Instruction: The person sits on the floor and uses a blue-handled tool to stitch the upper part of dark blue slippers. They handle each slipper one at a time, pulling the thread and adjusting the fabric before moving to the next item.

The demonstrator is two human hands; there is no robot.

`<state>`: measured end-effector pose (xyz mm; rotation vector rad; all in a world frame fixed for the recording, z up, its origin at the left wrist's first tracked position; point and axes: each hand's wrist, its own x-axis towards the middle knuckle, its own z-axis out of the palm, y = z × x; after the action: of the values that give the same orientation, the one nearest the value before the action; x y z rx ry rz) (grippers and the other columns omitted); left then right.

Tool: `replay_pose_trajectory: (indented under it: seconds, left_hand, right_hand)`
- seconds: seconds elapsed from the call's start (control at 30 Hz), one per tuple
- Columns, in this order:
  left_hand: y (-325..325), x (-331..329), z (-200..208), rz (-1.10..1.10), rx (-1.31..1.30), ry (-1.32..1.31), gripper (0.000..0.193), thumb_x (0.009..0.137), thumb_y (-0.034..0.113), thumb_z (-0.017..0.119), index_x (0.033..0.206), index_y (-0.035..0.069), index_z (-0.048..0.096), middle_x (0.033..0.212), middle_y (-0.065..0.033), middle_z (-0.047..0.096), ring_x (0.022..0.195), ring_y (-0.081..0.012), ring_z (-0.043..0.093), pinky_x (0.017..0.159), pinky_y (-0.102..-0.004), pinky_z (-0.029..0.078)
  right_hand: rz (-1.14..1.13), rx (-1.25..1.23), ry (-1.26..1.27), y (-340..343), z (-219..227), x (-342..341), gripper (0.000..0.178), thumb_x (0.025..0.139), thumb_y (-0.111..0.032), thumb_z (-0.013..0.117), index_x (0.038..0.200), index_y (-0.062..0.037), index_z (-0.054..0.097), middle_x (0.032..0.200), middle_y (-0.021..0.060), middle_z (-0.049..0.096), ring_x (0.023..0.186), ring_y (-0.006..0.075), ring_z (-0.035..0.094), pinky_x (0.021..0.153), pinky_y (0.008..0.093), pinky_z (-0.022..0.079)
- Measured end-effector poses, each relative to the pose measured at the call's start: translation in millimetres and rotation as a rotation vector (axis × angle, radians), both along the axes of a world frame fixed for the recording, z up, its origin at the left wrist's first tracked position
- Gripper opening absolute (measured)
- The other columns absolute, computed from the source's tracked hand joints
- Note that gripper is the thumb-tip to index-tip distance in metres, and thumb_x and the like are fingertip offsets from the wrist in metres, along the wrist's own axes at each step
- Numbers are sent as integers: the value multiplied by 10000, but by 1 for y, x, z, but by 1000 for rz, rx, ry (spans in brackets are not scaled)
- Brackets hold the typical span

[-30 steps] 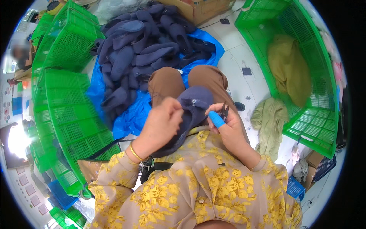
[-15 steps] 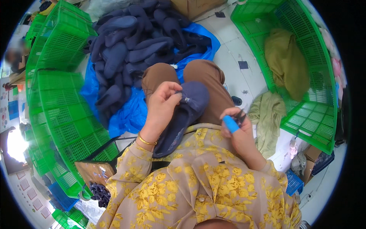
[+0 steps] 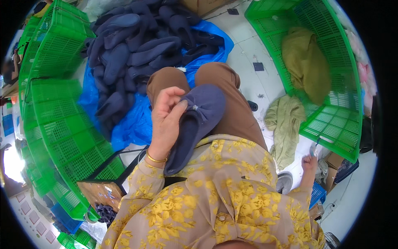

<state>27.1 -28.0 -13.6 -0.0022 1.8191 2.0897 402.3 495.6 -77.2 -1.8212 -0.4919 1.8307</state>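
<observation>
My left hand (image 3: 166,120) grips a navy cloth slipper (image 3: 209,106) at the edge of its opening, beside the small gathered bow on its upper. The slipper lies over my lap, toe pointing away from me and heel against my shirt. Out to the right, my right hand (image 3: 307,163) is beside the near corner of a green crate. Its fingers are curled, and a blue wrap shows on one digit. Whatever it holds is too small and blurred to make out.
Beyond my knees, many navy slippers (image 3: 155,52) are heaped on a blue plastic sheet (image 3: 134,130). Green crates (image 3: 62,112) stand at left, another green crate (image 3: 333,124) at right with olive cloth (image 3: 306,62) inside. Pale green cloth (image 3: 286,124) lies beside it. A wooden board (image 3: 99,193) is near my left elbow.
My right hand, which held a small dark tool near my lap, has swung away to the right and down beside the crate. My left hand keeps its hold on the slipper.
</observation>
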Motion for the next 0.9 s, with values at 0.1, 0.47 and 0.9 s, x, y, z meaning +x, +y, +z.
replay_pose_trajectory:
  seconds: [0.1, 0.47, 0.9]
  left_hand:
    - [2, 1, -3, -68, 11, -60, 238, 914, 21, 578, 1145, 48, 530, 824, 38, 565, 764, -30, 519, 725, -169, 420]
    - [5, -11, 4, -333, -385, 7, 165, 924, 189, 636, 891, 28, 631, 787, 59, 572, 755, -14, 493, 682, -175, 405]
    - [10, -9, 0, -152, -291, -160, 133, 932, 156, 615, 872, 40, 641, 789, 59, 576, 753, -20, 497, 720, -173, 406]
  right_hand:
    - [-196, 130, -215, 19, -13, 36, 285, 959, -199, 516, 683, -164, 454, 530, -53, 271, 396, 72, 214, 392, 227, 253]
    - [1672, 821, 2, -300, 79, -277, 253, 809, -155, 643, 1026, -27, 644, 802, 94, 641, 652, 187, 562, 630, 320, 462]
    - [1555, 489, 254, -295, 83, -256, 301, 901, -108, 600, 654, -32, 447, 605, -68, 359, 600, 27, 299, 505, 238, 261]
